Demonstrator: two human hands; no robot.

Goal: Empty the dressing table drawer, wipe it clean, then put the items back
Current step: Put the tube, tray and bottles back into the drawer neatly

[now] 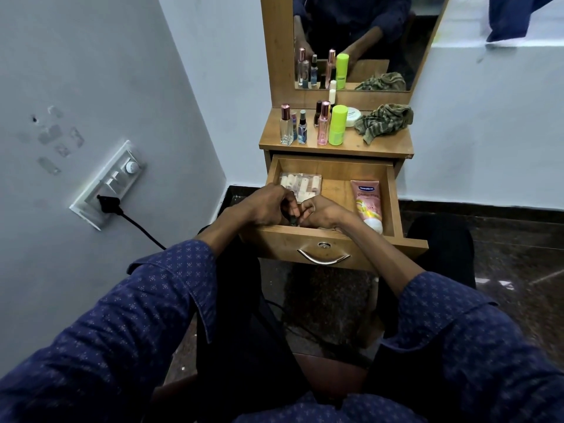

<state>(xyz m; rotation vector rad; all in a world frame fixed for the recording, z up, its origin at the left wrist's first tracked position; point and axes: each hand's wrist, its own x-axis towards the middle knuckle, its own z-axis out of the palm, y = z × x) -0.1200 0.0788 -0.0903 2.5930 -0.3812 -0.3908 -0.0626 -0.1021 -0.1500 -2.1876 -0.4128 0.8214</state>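
Observation:
The wooden drawer (pixel 335 169) of the dressing table is pulled out. Inside lie a clear packet of small pale tubes (pixel 300 183) at the back left and a pink Vaseline tube (pixel 367 203) on the right. Both hands are inside the drawer's front part. My left hand (pixel 262 206) has its fingers curled round a small dark object (pixel 293 220). My right hand (pixel 320 212) meets it there, fingers curled on the same object. What the object is cannot be told.
On the table top (pixel 390 146) stand several perfume and spray bottles (pixel 286 126), a neon green bottle (pixel 338 125), a white jar (pixel 352 116) and a crumpled striped cloth (pixel 384 122). A mirror (pixel 366 25) rises behind. A wall socket with a black plug (pixel 106 203) is left.

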